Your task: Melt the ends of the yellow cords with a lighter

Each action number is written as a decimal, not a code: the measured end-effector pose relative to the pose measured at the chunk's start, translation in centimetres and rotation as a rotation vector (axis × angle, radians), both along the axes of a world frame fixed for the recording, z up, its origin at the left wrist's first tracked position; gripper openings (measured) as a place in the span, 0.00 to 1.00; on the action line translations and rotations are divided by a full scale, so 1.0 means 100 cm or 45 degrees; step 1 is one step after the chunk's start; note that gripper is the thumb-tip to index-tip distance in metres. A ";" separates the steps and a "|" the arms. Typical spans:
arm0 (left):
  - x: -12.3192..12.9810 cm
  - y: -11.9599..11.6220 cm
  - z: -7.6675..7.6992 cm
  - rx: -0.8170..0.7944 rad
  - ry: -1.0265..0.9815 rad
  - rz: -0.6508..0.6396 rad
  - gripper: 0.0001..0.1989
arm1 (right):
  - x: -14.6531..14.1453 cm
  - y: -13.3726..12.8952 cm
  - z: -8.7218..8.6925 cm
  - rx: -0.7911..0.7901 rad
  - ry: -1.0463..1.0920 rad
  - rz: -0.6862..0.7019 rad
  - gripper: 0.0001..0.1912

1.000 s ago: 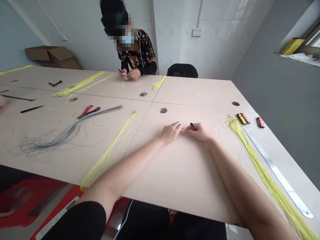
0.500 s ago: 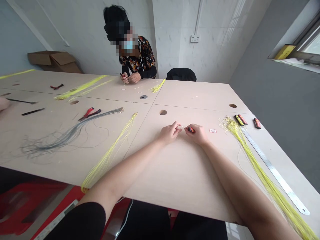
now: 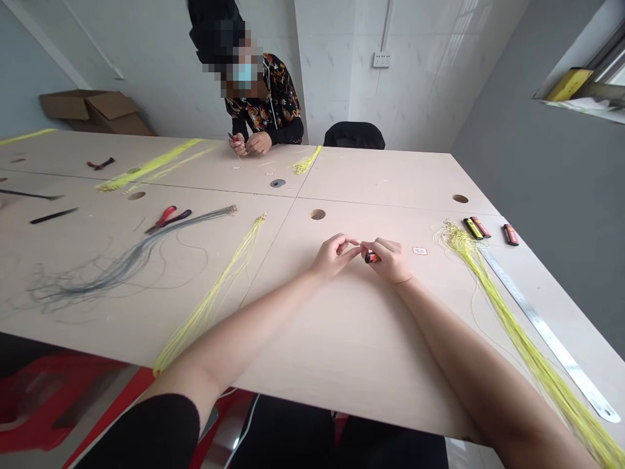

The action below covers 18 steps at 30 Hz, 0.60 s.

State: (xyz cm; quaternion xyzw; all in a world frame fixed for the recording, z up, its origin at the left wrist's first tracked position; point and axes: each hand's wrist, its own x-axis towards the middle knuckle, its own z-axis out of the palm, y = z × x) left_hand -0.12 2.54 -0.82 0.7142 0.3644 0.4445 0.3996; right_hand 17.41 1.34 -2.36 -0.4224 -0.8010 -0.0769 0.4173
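Note:
My right hand (image 3: 392, 260) is closed around a lighter (image 3: 372, 258), which has a dark body with red on it. My left hand (image 3: 334, 255) has thumb and forefinger pinched together, and a tiny pale bit shows at the fingertips, too small to name. The fingertips of both hands meet just above the table. To the right of my right hand lies a small white label with a red border (image 3: 420, 251). A bundle of yellow cords (image 3: 229, 273) lies left of my left forearm.
At right are a larger yellow cord bundle (image 3: 508, 332), a steel ruler (image 3: 547, 335) and several lighters (image 3: 510, 235). Grey wires (image 3: 141, 251) and red-handled pliers (image 3: 167, 219) lie left. Across the table a co-worker (image 3: 263, 98) holds a red-handled tool. Round holes (image 3: 318, 214) pierce the tabletop.
My hands have come together, so the fingertips that were slightly apart now touch. The lighter has turned a little in my right hand. The whole view has shifted slightly.

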 end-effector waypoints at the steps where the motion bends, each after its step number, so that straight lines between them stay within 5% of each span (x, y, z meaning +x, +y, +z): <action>1: 0.000 0.000 0.000 -0.015 -0.015 0.000 0.22 | 0.000 0.000 -0.001 -0.008 -0.010 0.008 0.10; 18: 0.000 0.003 -0.001 -0.156 -0.177 -0.113 0.23 | -0.001 -0.001 -0.001 -0.036 -0.073 0.014 0.14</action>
